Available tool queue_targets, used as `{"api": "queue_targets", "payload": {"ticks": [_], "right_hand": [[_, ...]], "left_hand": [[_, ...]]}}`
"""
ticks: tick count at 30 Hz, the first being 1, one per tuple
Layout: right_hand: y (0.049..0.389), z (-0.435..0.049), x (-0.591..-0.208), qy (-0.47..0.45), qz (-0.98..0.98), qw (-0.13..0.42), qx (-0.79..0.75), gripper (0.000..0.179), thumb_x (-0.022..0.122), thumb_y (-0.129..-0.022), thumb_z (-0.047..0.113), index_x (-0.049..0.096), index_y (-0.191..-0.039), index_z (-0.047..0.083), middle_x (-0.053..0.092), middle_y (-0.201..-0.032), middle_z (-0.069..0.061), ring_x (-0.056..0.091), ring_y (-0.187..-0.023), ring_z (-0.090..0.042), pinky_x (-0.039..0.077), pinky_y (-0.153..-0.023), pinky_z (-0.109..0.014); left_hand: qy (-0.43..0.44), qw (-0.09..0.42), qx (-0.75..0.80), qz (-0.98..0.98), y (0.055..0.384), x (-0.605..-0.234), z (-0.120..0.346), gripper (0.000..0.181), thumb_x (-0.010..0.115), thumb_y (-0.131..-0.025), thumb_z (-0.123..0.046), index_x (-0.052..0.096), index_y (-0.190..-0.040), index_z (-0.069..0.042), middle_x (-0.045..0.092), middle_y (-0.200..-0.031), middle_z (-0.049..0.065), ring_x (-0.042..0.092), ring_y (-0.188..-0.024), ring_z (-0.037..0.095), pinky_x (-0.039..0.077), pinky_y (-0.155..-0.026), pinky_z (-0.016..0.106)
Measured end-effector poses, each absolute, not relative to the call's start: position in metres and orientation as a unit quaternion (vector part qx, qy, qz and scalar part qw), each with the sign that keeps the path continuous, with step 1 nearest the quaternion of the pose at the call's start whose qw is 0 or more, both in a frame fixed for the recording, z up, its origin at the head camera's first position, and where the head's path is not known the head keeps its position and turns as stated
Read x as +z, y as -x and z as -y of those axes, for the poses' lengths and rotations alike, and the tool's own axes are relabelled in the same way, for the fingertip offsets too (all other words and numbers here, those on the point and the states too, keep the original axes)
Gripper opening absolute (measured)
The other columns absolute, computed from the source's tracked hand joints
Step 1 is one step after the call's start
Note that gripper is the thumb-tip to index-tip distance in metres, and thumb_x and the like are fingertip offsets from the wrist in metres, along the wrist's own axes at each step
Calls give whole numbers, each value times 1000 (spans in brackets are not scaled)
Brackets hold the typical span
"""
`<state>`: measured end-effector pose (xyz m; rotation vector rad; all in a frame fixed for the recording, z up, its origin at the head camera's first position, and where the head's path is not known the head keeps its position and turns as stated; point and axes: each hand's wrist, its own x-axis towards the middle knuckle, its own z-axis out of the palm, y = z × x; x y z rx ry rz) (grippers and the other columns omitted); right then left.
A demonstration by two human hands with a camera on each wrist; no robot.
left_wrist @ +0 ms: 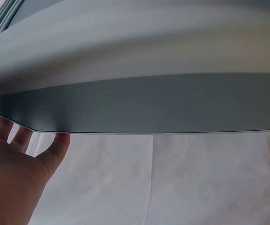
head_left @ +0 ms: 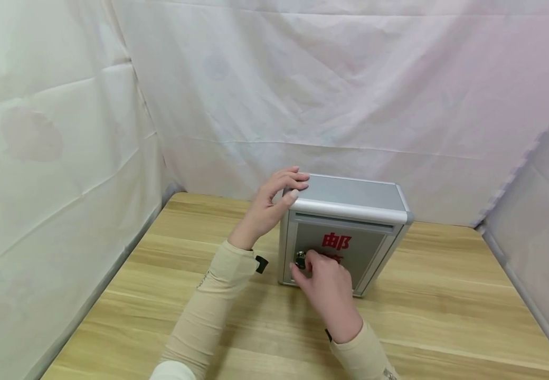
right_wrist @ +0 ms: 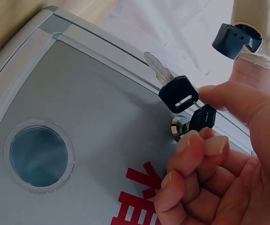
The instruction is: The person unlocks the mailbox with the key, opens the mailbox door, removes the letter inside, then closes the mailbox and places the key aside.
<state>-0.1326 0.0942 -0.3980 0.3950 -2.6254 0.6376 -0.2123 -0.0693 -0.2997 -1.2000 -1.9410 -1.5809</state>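
Note:
A grey metal mailbox (head_left: 352, 190) with silver edges and red characters stands upright on the wooden table. My left hand (head_left: 274, 198) rests on its top left corner, the fingers lying over the top panel. In the left wrist view, that hand (left_wrist: 18, 168) touches the box's edge. At the lock (right_wrist: 178, 127) on the front door, my right hand (right_wrist: 219, 154) pinches a black-headed key (right_wrist: 204, 117) between thumb and fingers. This key sits in the lock. A second key (right_wrist: 177, 93) hangs from it on a small ring, its blade pointing away.
Below the mailbox's top edge runs a long slot (head_left: 346, 221). A round clear window (right_wrist: 39, 157) is set in the front. Pale cloth (head_left: 350, 79) hangs behind and at both sides of the wooden table (head_left: 445, 306).

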Motion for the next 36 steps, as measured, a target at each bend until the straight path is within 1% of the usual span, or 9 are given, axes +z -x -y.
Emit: {"api": "queue_targets", "payload": {"ticks": [4, 10, 13, 16, 20, 24, 27, 32, 36], "right_hand": [[133, -94, -398, -140, 941, 205, 229, 40, 72, -82, 35, 44, -61, 16, 34, -49, 8, 31, -39, -8, 25, -35, -25], [134, -92, -401, -151, 932, 212, 251, 42, 61, -90, 25, 40, -54, 20, 32, -46, 10, 30, -39, -5, 26, -35, -24], [133, -91, -403, -151, 928, 209, 269, 42, 57, -93, 24, 40, -54, 21, 33, -47, 10, 32, -39, -5, 27, -35, -24], [133, -91, -403, -147, 926, 206, 281, 42, 56, -93, 24, 42, -54, 22, 35, -47, 10, 33, -39, -5, 28, -35, -24], [132, -91, -404, -141, 926, 206, 285, 38, 58, -92, 28, 45, -57, 22, 37, -48, 11, 34, -39, -4, 29, -36, -24], [131, -92, -404, -133, 927, 204, 287, 34, 60, -91, 31, 47, -60, 22, 40, -50, 12, 35, -40, -4, 31, -37, -24], [132, -91, -404, -134, 927, 206, 285, 33, 59, -90, 28, 47, -60, 22, 40, -50, 11, 36, -40, -4, 31, -36, -24], [132, -91, -404, -139, 927, 205, 281, 34, 58, -89, 24, 44, -58, 22, 38, -48, 11, 34, -39, -4, 29, -35, -23], [129, -91, -405, -142, 927, 203, 281, 34, 57, -89, 22, 43, -58, 22, 37, -48, 11, 32, -38, -4, 28, -34, -23]], "left_hand": [[425, 182, -561, 686, 212, -301, 69, 23, 48, -94, -3, 62, -109, 9, 54, -126, 28, 33, -133, 41, 24, -113, 39], [427, 183, -562, 685, 213, -301, 70, 23, 49, -96, -6, 62, -109, 8, 53, -126, 28, 32, -133, 42, 24, -113, 40], [429, 182, -562, 684, 214, -302, 70, 24, 48, -97, -8, 62, -109, 8, 53, -126, 28, 31, -133, 42, 23, -113, 40], [429, 182, -561, 684, 214, -301, 70, 24, 49, -97, -7, 62, -109, 8, 53, -126, 28, 31, -134, 41, 23, -113, 40], [429, 182, -559, 686, 213, -301, 70, 23, 49, -96, -7, 62, -109, 8, 53, -126, 27, 32, -134, 38, 23, -113, 39], [436, 186, -558, 681, 214, -302, 70, 24, 49, -97, -7, 62, -108, 9, 53, -125, 29, 32, -133, 41, 23, -113, 40], [438, 188, -558, 679, 214, -303, 70, 23, 49, -97, -8, 62, -107, 9, 53, -125, 29, 32, -132, 44, 23, -113, 40], [435, 185, -557, 683, 214, -302, 70, 23, 49, -96, -7, 62, -109, 8, 53, -125, 28, 32, -134, 40, 23, -113, 40], [437, 182, -555, 684, 215, -302, 71, 22, 49, -95, -3, 62, -109, 8, 53, -126, 28, 32, -134, 41, 24, -113, 40]]}}
